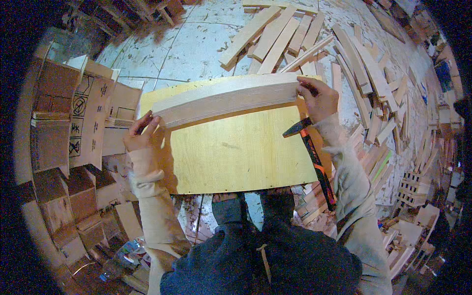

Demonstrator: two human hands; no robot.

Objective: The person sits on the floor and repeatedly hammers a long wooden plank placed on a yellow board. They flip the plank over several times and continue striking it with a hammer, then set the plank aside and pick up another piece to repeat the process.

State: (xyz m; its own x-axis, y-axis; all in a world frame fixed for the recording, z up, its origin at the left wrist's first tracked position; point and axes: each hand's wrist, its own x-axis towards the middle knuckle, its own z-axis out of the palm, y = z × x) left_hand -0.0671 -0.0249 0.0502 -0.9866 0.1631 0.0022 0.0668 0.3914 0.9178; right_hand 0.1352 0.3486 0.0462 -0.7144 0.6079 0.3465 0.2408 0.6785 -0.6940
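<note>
A long pale wooden board (226,102) lies across the far part of a yellow wooden panel (236,152) in front of me. Its left end is pinched by my left hand (140,136), thumb and fingers closed at the corner. At the other end, my right hand (318,98) grips the board between thumb and fingers. Just below the right wrist, a hammer (313,160) with a dark head and a black and orange handle rests on the panel, its handle reaching past the panel's near right edge. Nothing else is in either hand.
Loose wooden planks (280,39) are heaped on the tiled floor beyond the panel, with more strips (361,73) at the right. Cardboard boxes (91,118) stand open on the left. A slatted wooden crate (413,189) sits at the far right. Wood scraps litter the floor.
</note>
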